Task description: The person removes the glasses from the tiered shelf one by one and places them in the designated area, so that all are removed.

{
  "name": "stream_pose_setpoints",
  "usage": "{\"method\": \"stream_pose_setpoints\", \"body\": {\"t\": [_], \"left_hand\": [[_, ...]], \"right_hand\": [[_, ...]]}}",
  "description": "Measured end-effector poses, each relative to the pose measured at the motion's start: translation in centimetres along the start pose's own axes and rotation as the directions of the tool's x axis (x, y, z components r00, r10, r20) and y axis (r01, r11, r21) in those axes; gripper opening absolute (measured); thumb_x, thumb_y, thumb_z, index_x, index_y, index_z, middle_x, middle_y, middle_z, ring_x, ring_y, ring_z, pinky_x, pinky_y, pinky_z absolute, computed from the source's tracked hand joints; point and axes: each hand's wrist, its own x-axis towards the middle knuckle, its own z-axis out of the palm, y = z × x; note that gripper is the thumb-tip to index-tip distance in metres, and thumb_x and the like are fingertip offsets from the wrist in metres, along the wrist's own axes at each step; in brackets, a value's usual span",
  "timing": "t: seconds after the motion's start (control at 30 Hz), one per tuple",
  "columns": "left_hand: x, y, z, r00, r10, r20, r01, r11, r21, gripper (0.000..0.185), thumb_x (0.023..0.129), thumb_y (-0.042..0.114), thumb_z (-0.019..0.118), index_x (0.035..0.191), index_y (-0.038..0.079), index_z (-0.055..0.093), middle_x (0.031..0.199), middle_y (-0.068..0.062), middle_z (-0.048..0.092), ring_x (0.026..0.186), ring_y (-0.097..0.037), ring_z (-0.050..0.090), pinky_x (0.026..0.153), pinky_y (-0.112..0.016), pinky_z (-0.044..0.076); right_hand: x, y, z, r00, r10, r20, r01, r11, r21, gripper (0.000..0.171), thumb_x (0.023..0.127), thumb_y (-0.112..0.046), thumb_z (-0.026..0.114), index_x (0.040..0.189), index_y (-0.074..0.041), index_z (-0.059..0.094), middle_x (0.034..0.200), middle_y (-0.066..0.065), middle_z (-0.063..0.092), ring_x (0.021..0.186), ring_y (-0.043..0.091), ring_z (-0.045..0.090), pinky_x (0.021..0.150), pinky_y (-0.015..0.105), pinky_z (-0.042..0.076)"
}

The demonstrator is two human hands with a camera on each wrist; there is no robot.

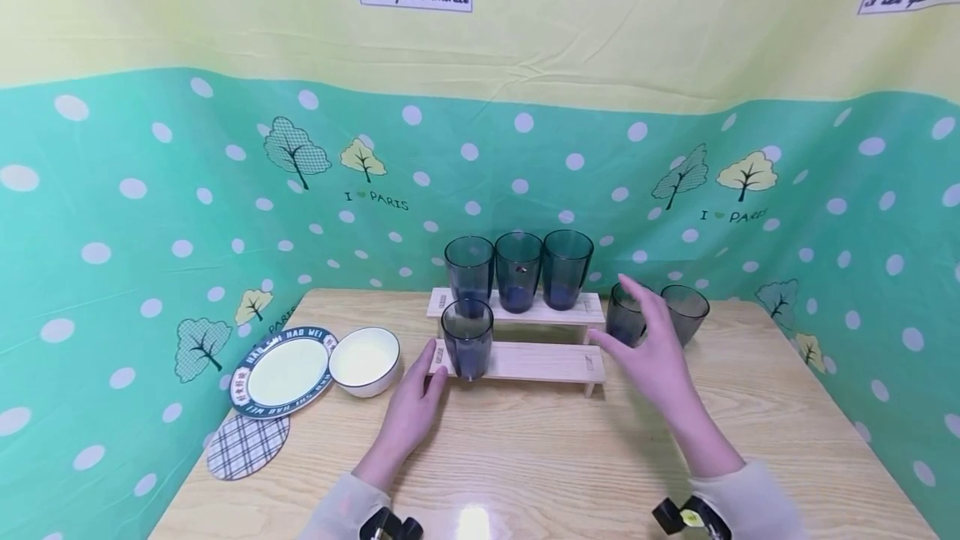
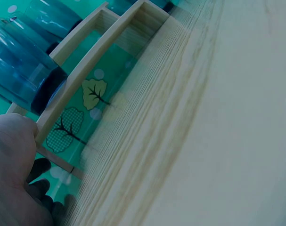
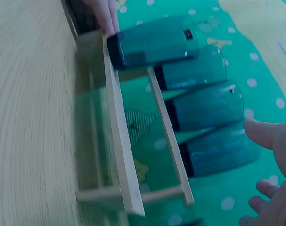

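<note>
A two-step wooden rack stands mid-table. Three dark blue tumblers line its upper step and one tumbler stands on the lower step's left end. My left hand rests against that left end beside the single tumbler, fingers fairly straight, holding nothing. The left wrist view shows its thumb on the rack's edge. My right hand hovers open with spread fingers just in front of two more tumblers standing on the table right of the rack. In the right wrist view the rack is blurred.
A blue-rimmed plate, a white bowl and a plaid coaster lie at the table's left. A green dotted cloth backdrop closes in the table on three sides.
</note>
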Motion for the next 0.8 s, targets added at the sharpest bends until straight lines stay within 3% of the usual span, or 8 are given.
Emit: {"method": "stream_pose_setpoints", "body": {"t": [0.23,0.43,0.8], "left_hand": [[0.0,0.0,0.1,1.0,0.002,0.001,-0.002,1.0,0.003,0.064,0.118,0.031,0.056,0.174,0.009,0.034,0.173,-0.019,0.041,0.159,-0.04,0.04,0.131,-0.059,0.031],[0.0,0.0,0.0,1.0,0.004,-0.001,-0.004,1.0,0.002,0.064,0.118,0.031,0.056,0.174,0.009,0.034,0.173,-0.019,0.041,0.158,-0.04,0.04,0.131,-0.059,0.031],[0.0,0.1,0.0,1.0,0.005,0.001,-0.005,1.0,0.005,0.064,0.118,0.032,0.056,0.173,0.008,0.034,0.173,-0.018,0.04,0.159,-0.04,0.039,0.131,-0.059,0.031]], "right_hand": [[-0.4,-1.3,2.2,0.998,-0.026,0.06,0.023,0.998,0.058,0.091,0.095,-0.032,0.092,0.171,-0.028,0.043,0.172,0.009,0.038,0.16,0.038,0.034,0.125,0.073,0.032],[-0.5,-2.7,4.4,0.993,-0.079,0.093,0.066,0.989,0.136,0.089,0.093,-0.021,0.094,0.169,-0.02,0.046,0.167,0.006,0.044,0.155,0.033,0.042,0.13,0.058,0.035],[-0.7,-4.7,8.1,0.98,-0.107,0.167,0.069,0.973,0.222,0.086,0.094,-0.021,0.093,0.167,-0.021,0.048,0.166,0.003,0.044,0.151,0.038,0.047,0.125,0.054,0.044]]}}
